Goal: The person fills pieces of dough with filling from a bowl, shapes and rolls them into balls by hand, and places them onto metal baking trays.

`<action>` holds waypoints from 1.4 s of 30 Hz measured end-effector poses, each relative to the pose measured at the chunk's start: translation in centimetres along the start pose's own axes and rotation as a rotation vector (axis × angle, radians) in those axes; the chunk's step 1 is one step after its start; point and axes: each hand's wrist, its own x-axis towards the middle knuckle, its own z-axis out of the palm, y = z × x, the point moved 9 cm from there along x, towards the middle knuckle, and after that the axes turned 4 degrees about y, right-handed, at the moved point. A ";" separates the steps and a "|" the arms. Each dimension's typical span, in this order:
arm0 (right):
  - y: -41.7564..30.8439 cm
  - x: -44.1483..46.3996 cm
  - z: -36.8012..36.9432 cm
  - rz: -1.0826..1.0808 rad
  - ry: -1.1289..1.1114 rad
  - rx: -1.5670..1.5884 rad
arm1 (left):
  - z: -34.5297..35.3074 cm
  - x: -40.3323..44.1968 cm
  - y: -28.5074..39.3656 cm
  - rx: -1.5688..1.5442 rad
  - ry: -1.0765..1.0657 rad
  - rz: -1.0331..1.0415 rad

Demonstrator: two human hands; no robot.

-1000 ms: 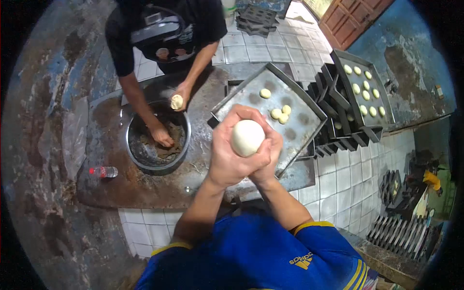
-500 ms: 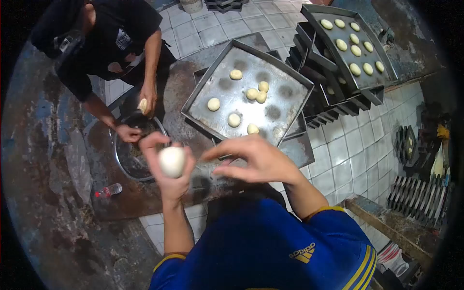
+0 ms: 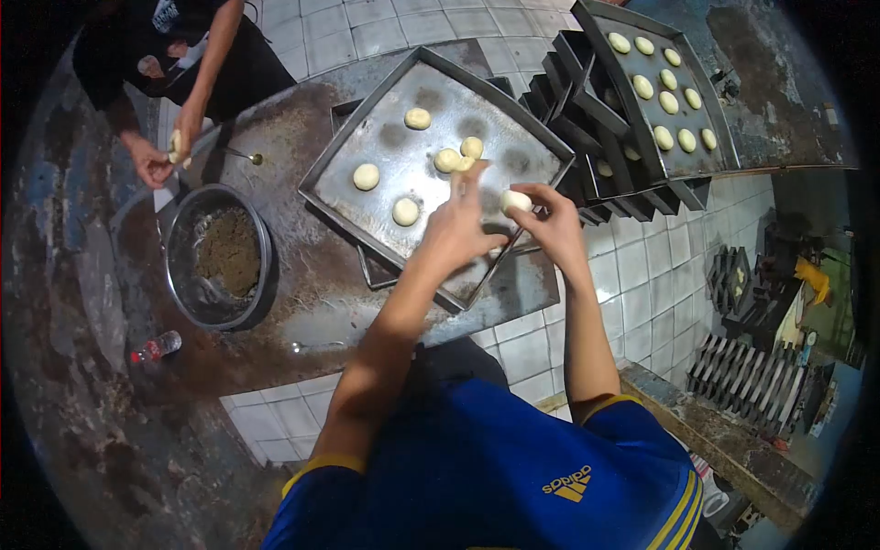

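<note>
My right hand [image 3: 555, 225] is closed on a pale dough ball [image 3: 515, 201], held between thumb and fingers over the right part of a metal tray [image 3: 367, 218]. My left hand [image 3: 458, 220] is over the same tray with its fingers apart, holding nothing I can see, close to a cluster of dough balls [image 3: 447, 160]. Other dough balls lie apart on the tray, one at the upper middle [image 3: 417, 118], one at the left [image 3: 366, 176] and one nearer me [image 3: 404, 212].
A co-worker's hands [image 3: 170, 156] hold dough at the upper left, above a metal pot [image 3: 266, 266] of brown filling. A bottle [image 3: 157, 346] and a spoon [image 3: 317, 346] lie on the table. Stacked trays stand at the right, the top one [image 3: 683, 137] bearing several dough balls.
My left hand has moved right from near the pot to over the tray and no longer holds the large dough ball. My right hand now grips a small one. The co-worker's hands have left the pot.
</note>
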 end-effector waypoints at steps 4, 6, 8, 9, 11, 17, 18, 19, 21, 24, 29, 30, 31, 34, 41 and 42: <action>11.2 5.6 4.5 -0.142 0.023 -0.538 | -3.8 -4.6 -6.6 0.028 0.095 -0.129; 12.5 5.8 8.6 -0.244 -0.029 -0.807 | -7.0 -9.3 -10.1 0.086 0.151 -0.221; 13.5 5.4 10.7 -0.310 0.006 -0.929 | -10.9 -14.4 -12.9 0.178 0.225 -0.302; 13.8 4.8 11.3 -0.378 0.033 -1.059 | -12.7 -17.1 -14.0 0.163 0.283 -0.292; 16.4 5.8 11.2 -0.208 -0.056 -0.937 | -16.1 -22.9 -16.4 0.137 0.376 -0.590; 7.8 4.4 9.9 -0.427 -0.213 -0.549 | -20.0 -31.2 -18.0 0.041 0.664 -0.616; 6.6 2.2 12.7 -0.587 -0.416 -0.657 | -19.4 -31.4 -18.2 0.036 0.672 -0.621; 6.4 0.2 15.6 -0.693 -0.579 -0.658 | -18.4 -31.2 -18.6 -0.066 0.680 -0.604; 5.8 -3.2 18.6 -1.062 -0.426 -0.785 | -16.6 -29.1 -18.4 -0.138 0.628 -0.563; 9.6 -3.4 21.9 -1.008 -0.507 -1.045 | -13.3 -23.8 -16.1 -0.404 0.498 -0.566; 11.1 2.5 20.4 -0.221 -0.586 -0.920 | -9.9 -16.4 -15.0 -0.562 0.308 -0.401; 10.1 2.2 20.7 -0.267 -0.654 -0.701 | -9.4 -15.3 -13.6 -0.539 0.257 -0.447; 8.0 1.3 20.3 -0.122 -0.647 -0.476 | -8.7 -14.6 -14.4 -0.416 0.224 -0.413; -3.3 -5.0 18.6 -0.092 -0.317 0.066 | -8.4 -13.6 -14.1 -0.378 0.247 -0.403; -11.6 -11.8 23.2 -0.205 0.233 0.413 | -17.1 -13.6 -10.7 -0.562 0.318 -0.224; -12.7 -12.1 24.1 -0.211 0.226 0.420 | -19.1 -13.6 -9.4 -0.555 0.328 -0.188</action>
